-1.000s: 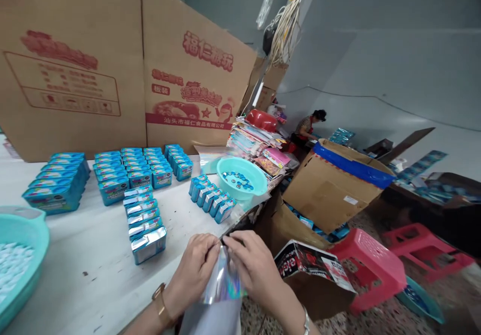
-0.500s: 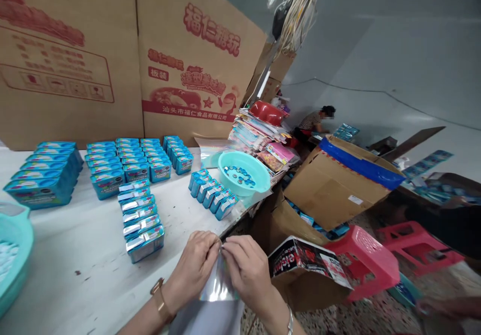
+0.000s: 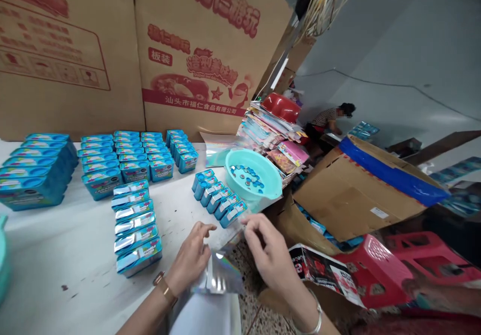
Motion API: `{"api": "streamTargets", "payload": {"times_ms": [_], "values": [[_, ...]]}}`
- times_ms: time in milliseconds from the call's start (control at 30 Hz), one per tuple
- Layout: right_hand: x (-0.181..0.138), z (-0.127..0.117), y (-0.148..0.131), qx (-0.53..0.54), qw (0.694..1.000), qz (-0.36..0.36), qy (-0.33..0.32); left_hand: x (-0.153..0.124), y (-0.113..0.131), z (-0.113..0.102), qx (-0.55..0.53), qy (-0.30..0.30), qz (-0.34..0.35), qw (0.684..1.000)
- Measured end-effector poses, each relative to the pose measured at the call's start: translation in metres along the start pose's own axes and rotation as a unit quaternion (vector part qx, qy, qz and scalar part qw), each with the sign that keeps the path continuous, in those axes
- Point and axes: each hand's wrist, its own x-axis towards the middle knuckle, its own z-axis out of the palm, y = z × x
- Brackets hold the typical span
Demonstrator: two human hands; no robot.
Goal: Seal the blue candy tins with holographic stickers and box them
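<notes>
A shiny clear plastic bag [image 3: 224, 276] hangs below my left hand [image 3: 191, 256], which seems to keep it between the thumb and the curled fingers; the index finger points forward. My right hand [image 3: 269, 250] is raised to the right of the bag, apart from the left. Its thumb and index fingertips come together, and what lies between them, if anything, is too small to make out. Just ahead of both hands stands a short row of blue packs [image 3: 218, 198]. Another row of blue packs [image 3: 136, 224] with shiny tops is to the left of my left hand.
A turquoise basin [image 3: 276, 190] with small blue pieces stands at the table's right edge. Behind are more blue packs [image 3: 130, 157] and a big carton [image 3: 165, 87]. Right of the table are an open carton [image 3: 338, 194] and red stools [image 3: 370, 275]. A person [image 3: 326, 119] sits far back.
My hands, together at the top of the bag before, have come apart. The right hand has moved right and up; the bag stays by the left hand. The view has shifted slightly.
</notes>
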Motion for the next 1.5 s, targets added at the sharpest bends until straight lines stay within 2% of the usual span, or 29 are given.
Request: {"api": "streamTargets", "payload": {"times_ms": [67,133,200,267,467,600,700,867,1000,1200,1500], "values": [[0.03,-0.006,0.009,0.041,0.999,0.033,-0.011,0.006,-0.01,0.002,-0.06,0.006,-0.004,0.998],[0.062,-0.003,0.023,0.072,0.996,0.049,-0.037,0.014,-0.013,0.002,-0.144,-0.002,-0.047,0.989],[0.089,0.006,0.038,0.108,0.99,0.064,-0.066,0.024,-0.011,-0.001,-0.238,-0.015,-0.086,0.967],[0.111,0.019,0.051,0.148,0.982,0.082,-0.088,0.037,-0.006,-0.006,-0.308,-0.017,-0.092,0.947],[0.147,0.053,0.07,0.175,0.972,0.113,-0.108,0.074,-0.005,-0.01,-0.326,0.093,-0.135,0.931],[0.16,0.071,0.082,0.178,0.97,0.134,-0.101,0.092,-0.017,-0.007,-0.307,0.174,-0.178,0.919],[0.166,0.084,0.091,0.166,0.972,0.138,-0.092,0.101,-0.027,-0.009,-0.28,0.23,-0.186,0.913],[0.175,0.103,0.101,0.015,0.997,0.072,-0.008,0.116,-0.039,-0.019,-0.151,0.311,-0.146,0.927],[0.179,0.112,0.108,-0.023,0.997,0.064,0.021,0.122,-0.044,-0.022,-0.084,0.314,-0.143,0.935],[0.18,0.118,0.118,-0.041,0.997,0.061,0.025,0.121,-0.047,-0.018,-0.062,0.306,-0.151,0.938],[0.181,0.126,0.12,-0.056,0.997,0.057,0.021,0.13,-0.064,0.0,-0.188,0.308,-0.176,0.916]]}}
